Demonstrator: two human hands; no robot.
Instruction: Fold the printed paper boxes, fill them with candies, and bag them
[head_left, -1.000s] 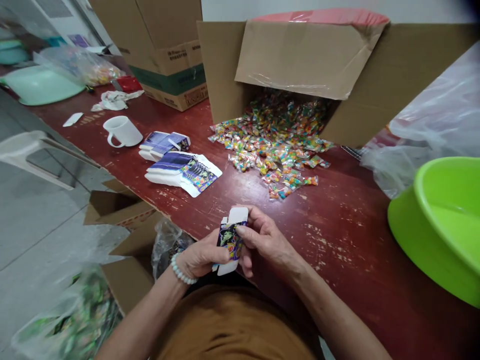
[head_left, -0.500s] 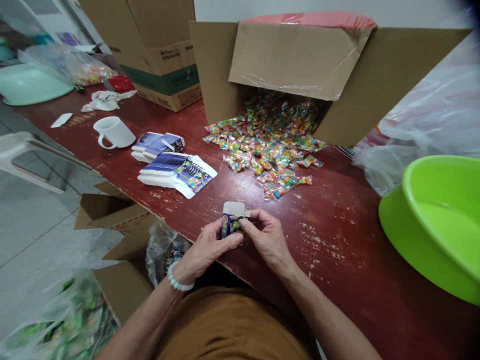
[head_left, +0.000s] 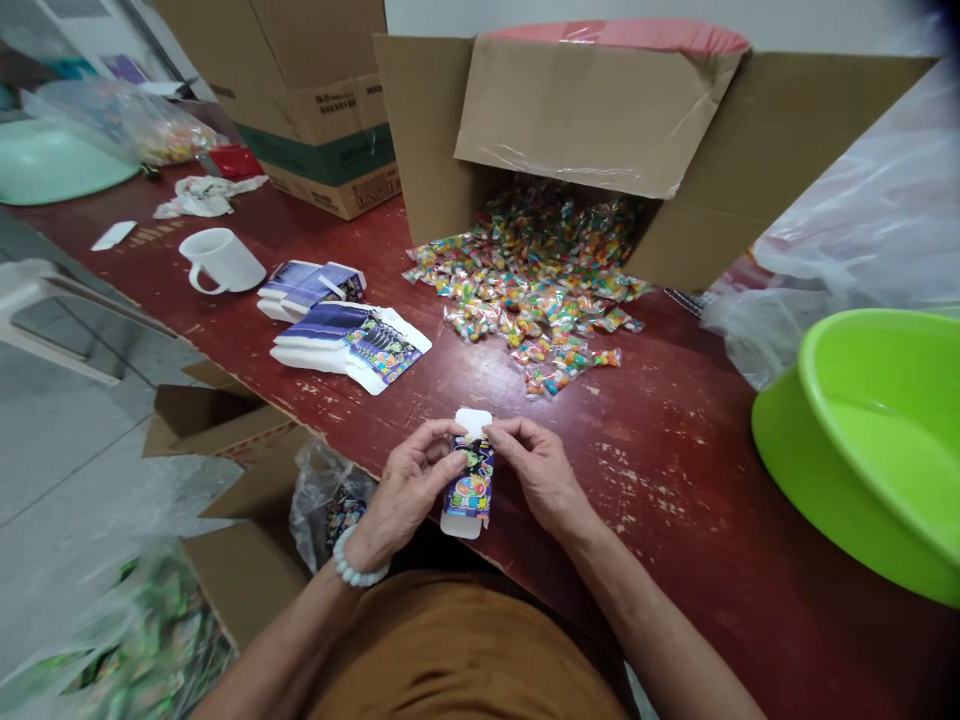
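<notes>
A small purple and black printed candy box (head_left: 471,485) is held upright between both hands near the table's front edge, its white end flaps sticking out at top and bottom. My left hand (head_left: 416,470), with a pale bead bracelet at the wrist, pinches its upper left side. On the upper right, my right hand (head_left: 538,465) grips the box by the white top flap. Beyond the hands lie stacks of flattened printed boxes (head_left: 386,348) and a heap of small clear packets of colourful candies (head_left: 551,300), spilling from a large carton (head_left: 585,115) on its side.
A white mug (head_left: 223,262) lies left of the flattened boxes. A green plastic basin (head_left: 832,450) stands at the right of the red table (head_left: 660,540). Another carton (head_left: 322,140) is at the back. Open cartons (head_left: 217,425) and a bag of green packets (head_left: 150,620) are below left.
The candy box was tilted and turned between my hands, and now hangs straight with its front facing me. Both my hands have shifted to its top end. The view has swung slightly right.
</notes>
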